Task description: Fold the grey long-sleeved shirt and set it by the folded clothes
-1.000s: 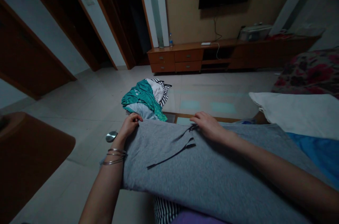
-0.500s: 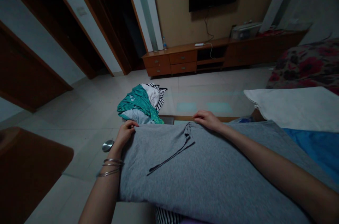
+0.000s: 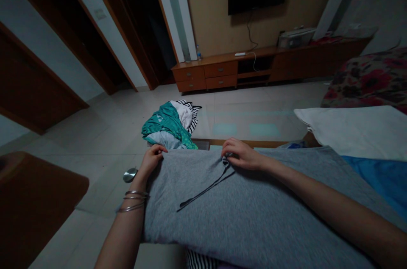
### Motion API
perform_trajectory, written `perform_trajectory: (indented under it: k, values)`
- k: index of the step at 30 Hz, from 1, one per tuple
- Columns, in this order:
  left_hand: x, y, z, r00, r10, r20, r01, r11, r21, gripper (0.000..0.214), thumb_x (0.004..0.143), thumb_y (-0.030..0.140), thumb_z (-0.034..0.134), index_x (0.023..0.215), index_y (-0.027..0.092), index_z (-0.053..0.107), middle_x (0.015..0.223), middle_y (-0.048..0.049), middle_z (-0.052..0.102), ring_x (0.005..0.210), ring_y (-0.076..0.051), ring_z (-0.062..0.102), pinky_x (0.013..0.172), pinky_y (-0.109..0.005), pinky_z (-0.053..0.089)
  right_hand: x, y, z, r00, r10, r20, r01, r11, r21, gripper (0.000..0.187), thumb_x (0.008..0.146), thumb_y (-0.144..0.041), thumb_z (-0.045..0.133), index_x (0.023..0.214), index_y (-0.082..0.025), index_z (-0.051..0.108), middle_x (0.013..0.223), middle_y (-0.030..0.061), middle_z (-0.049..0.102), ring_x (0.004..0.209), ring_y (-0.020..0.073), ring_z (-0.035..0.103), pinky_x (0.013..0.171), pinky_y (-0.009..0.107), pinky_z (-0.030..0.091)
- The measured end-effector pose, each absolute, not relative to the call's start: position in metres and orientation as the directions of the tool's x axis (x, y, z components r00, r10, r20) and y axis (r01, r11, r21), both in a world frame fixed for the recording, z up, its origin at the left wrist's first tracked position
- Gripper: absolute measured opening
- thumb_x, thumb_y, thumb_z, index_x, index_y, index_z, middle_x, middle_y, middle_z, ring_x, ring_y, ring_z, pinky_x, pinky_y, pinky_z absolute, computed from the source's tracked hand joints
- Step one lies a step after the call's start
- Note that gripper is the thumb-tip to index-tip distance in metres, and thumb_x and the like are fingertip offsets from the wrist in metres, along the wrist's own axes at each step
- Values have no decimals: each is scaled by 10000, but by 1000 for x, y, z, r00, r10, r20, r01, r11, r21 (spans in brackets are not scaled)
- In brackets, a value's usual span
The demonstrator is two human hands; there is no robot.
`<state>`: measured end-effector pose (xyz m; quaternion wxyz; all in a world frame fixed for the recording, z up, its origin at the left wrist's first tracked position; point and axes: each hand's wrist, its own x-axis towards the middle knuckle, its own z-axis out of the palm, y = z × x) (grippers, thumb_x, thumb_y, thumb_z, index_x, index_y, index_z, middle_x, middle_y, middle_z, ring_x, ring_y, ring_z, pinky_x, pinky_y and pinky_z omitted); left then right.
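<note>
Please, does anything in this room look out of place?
A small round silver disc seems stray on the floor tiles near the left hand; I cannot tell what it is.

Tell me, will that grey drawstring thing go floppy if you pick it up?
Probably very floppy: the grey jersey garment sags in soft wrinkles where the left hand and right hand grip it. It likely feels light too, and the thin black drawstring would dangle loosely.
</note>
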<state>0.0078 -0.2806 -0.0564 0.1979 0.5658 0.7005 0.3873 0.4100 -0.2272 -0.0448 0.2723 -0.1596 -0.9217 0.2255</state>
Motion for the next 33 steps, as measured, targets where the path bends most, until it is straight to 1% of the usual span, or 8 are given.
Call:
perform_trajectory:
  k: [3,6,11,16,22,25,29,33]
  values:
    - [7,-280,-56,-276,949,155,645,63,761,215,585,205,550,757,143,662,771,1,576,720,-138,501,711,-247,389,411,-232,-43,-838,400,370,213,866,-452,139,837,-192,640,976,-183,643,1050,71,575,1006,190,498,895,341,408]
    - [6,-280,-58,-281,949,142,632,72,771,218,576,214,548,753,146,655,767,0,579,724,-143,505,702,-245,390,411,-237,-47,-815,431,387,287,881,-377,39,873,-202,597,866,-171,619,959,57,590,929,177,502,855,328,396]
    - [5,-278,-59,-302,946,119,612,96,785,229,556,214,549,747,146,655,759,-8,591,718,-154,520,662,-244,393,426,-249,-48,-753,466,464,367,883,-292,41,869,-157,543,848,-161,577,858,50,587,861,174,489,809,319,380]
    - [7,-277,-57,-327,938,113,605,116,788,215,533,194,556,721,150,651,770,-16,612,746,-165,532,668,-247,400,437,-262,-53,-764,478,434,414,878,-238,79,888,-179,523,834,-164,579,850,59,583,828,178,482,746,307,368]
    - [6,-278,-58,-288,948,135,624,79,777,223,540,210,551,726,144,654,788,-21,606,761,-167,534,705,-261,408,437,-256,-56,-783,558,274,487,825,-286,210,941,-303,537,793,-174,611,833,49,607,773,161,531,691,280,386]
    - [4,-276,-60,-276,953,128,642,84,762,215,563,218,547,741,148,646,784,-18,594,759,-169,530,725,-273,420,435,-243,-55,-710,633,309,547,772,-325,102,924,-216,547,915,-175,639,898,64,626,849,176,558,743,285,421]
    - [11,-285,-46,-225,959,174,774,67,629,282,568,112,481,781,150,663,894,-55,600,880,-201,551,847,-325,438,427,-221,-64,-712,603,359,500,795,-345,305,860,-82,547,1137,-185,625,1086,105,609,1025,214,537,870,338,441]
    - [49,-324,-15,-93,951,295,927,-25,375,294,691,56,475,880,171,669,1034,-91,587,1067,-254,505,973,-410,386,419,-200,-78,-760,549,348,397,816,-421,228,878,-140,563,1077,-187,663,1049,100,606,1003,203,540,884,349,447]
